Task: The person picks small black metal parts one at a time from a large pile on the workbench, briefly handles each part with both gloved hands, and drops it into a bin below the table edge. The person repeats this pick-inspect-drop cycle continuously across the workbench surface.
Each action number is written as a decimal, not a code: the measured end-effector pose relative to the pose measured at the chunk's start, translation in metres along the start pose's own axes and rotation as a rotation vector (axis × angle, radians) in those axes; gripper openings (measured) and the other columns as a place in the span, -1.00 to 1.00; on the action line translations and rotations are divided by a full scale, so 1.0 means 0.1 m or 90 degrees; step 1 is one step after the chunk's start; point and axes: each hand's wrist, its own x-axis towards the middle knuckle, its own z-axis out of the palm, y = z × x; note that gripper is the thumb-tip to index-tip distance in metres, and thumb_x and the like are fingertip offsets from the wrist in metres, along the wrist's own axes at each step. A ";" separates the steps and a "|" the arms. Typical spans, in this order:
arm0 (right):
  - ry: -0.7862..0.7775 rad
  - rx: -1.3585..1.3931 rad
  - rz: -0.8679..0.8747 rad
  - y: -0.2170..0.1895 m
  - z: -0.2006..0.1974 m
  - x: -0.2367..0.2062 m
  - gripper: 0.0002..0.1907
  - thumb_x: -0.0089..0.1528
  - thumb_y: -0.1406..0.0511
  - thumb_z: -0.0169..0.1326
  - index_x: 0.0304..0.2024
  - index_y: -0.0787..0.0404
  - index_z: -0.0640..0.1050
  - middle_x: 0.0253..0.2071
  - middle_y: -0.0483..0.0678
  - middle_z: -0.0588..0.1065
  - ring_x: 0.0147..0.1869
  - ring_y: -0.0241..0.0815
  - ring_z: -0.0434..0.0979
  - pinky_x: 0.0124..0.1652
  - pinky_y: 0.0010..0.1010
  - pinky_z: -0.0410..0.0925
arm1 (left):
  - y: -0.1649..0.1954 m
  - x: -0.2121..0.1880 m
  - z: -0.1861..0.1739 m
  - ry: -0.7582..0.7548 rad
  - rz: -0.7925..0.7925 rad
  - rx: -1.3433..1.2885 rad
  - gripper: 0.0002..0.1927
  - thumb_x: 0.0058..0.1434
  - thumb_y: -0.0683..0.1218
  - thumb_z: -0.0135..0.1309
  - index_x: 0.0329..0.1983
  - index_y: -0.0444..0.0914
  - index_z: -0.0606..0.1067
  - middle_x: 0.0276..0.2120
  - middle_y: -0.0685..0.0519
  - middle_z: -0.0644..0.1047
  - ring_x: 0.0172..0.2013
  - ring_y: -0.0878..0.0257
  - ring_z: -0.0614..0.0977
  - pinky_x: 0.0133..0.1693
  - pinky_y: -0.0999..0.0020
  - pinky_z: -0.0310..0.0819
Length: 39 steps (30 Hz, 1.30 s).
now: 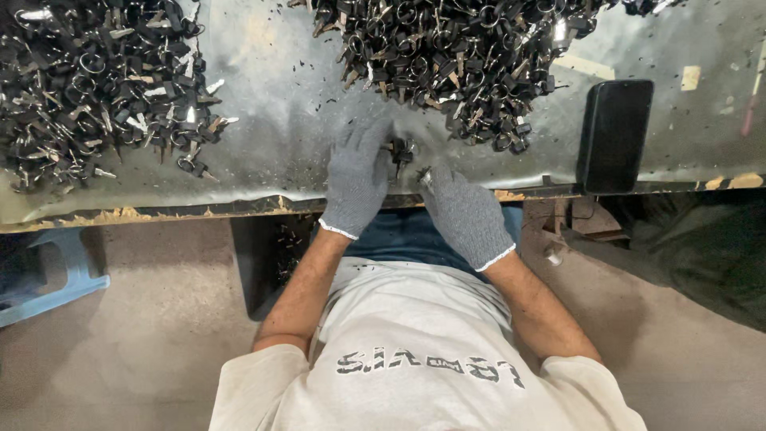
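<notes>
At the centre of the head view, both gloved hands are brought together over the near edge of a worn metal table [271, 96]. The left hand [357, 182] is seen in a grey knit glove, its fingers [369, 136] loosely spread and curved forward, resting on the table surface and touching a small cluster of black-headed keys on rings [401, 150]. The right hand [465, 214], gloved alike, is held just beside it, its fingertips bent inward and pinched on something small and bright at the cluster's lower edge; whether a key blade or a ring is gripped cannot be told.

The cluster lies at mid frame, apart from the large key pile [447, 56] at upper centre and well apart from the second pile [88, 88] at upper left. A dark phone [613, 134] lies face up at right, near the table edge. A blue stool [56, 275] is noted at lower left, on the floor.

As a judgement: the handling is best done with the cluster pinned flat by the left hand while one piece is drawn by the right, since thick gloves dull the touch and rings tangle readily. Work is best kept back from the edge, where small parts could drop.
</notes>
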 end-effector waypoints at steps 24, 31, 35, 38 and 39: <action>-0.034 0.161 -0.002 -0.06 0.07 0.21 -0.71 0.36 0.19 0.03 -0.11 0.33 0.43 -0.51 0.19 0.52 -0.44 0.17 0.62 -0.45 -0.05 0.46 | -0.01 -0.01 0.07 -0.145 0.037 0.022 -0.80 0.17 -0.17 0.12 -0.12 -0.25 0.54 -0.23 -0.08 0.59 -0.14 -0.05 0.60 -0.05 0.02 0.39; -0.004 -0.096 -0.006 -0.13 0.10 0.20 -0.64 0.32 0.31 0.02 0.10 0.42 0.41 -0.25 0.26 0.57 -0.40 0.12 0.66 -0.49 -0.16 0.51 | 0.01 -0.08 0.11 -0.148 0.053 0.034 -0.80 0.24 -0.21 0.07 -0.06 -0.25 0.51 -0.20 -0.11 0.55 -0.10 -0.08 0.58 -0.02 0.01 0.39; -0.008 0.141 -0.091 0.05 -0.08 0.32 -0.37 0.30 0.26 0.03 0.35 0.49 0.27 -0.26 0.31 0.56 -0.39 0.16 0.66 -0.42 -0.09 0.51 | -0.01 -0.09 0.10 -0.093 0.080 -0.005 -0.72 0.15 -0.21 0.05 -0.05 -0.28 0.49 -0.18 -0.12 0.54 -0.10 -0.09 0.56 0.00 0.00 0.39; -0.009 0.038 -0.032 -0.05 -0.08 0.32 -0.50 0.33 0.22 0.03 0.21 0.39 0.30 -0.15 0.34 0.56 -0.37 0.19 0.65 -0.43 -0.05 0.51 | 0.00 -0.11 0.14 -0.102 0.047 0.035 -0.77 0.17 -0.21 0.05 -0.08 -0.26 0.50 -0.23 -0.12 0.53 -0.13 -0.08 0.56 -0.03 -0.01 0.39; -0.023 -0.054 0.018 -0.10 -0.06 0.31 -0.58 0.35 0.19 0.03 0.11 0.34 0.34 -0.11 0.34 0.56 -0.37 0.22 0.65 -0.44 -0.03 0.50 | 0.00 -0.12 0.15 -0.106 0.046 0.038 -0.78 0.19 -0.21 0.06 -0.08 -0.25 0.50 -0.23 -0.11 0.53 -0.13 -0.08 0.56 -0.03 -0.01 0.39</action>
